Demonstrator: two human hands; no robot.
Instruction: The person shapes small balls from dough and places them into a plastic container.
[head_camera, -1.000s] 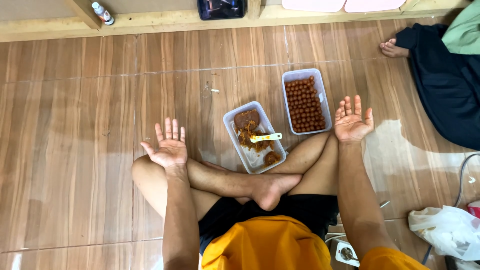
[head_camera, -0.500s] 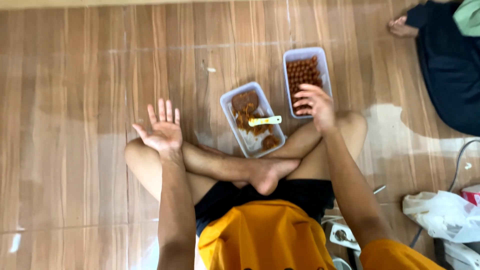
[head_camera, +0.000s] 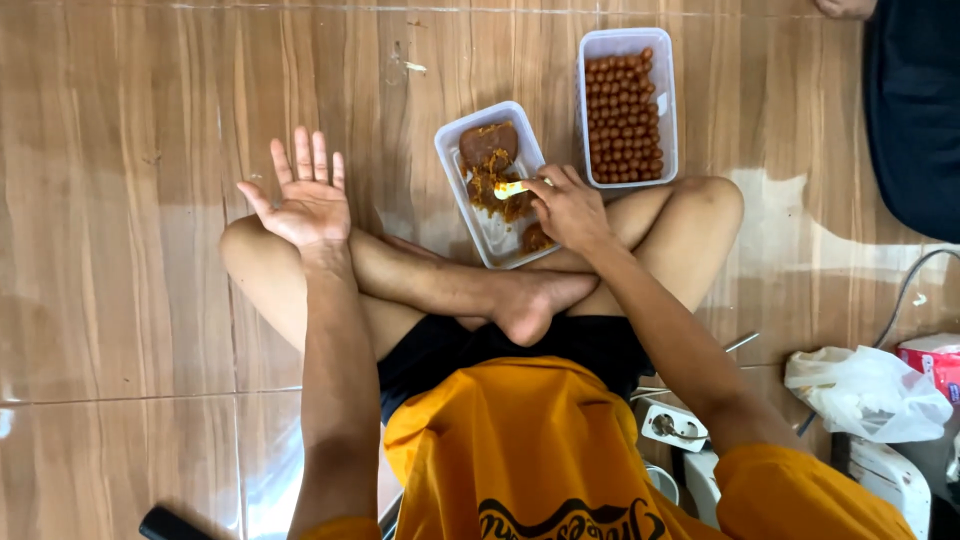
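While my left hand (head_camera: 300, 200) waited open, palm up, my right hand (head_camera: 568, 207) pinched the yellow spoon (head_camera: 512, 187) over the near tub (head_camera: 468, 133); scooping shallowly seemed wisest.

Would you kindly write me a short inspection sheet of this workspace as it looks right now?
Surface: glossy wood-pattern tile floor; the person sits cross-legged on it.
Job's things: near tray holds brown paste; a pale spoon lies in it; far tray holds rows of small brown balls.
Clutter: white plastic bag; red and white box.
Grippers: left hand open, palm up, empty; right hand closed on the spoon's handle.
Cables: grey cable curves at the right; white power strip by the right elbow.
Surroundings: another person's dark clothing at top right.
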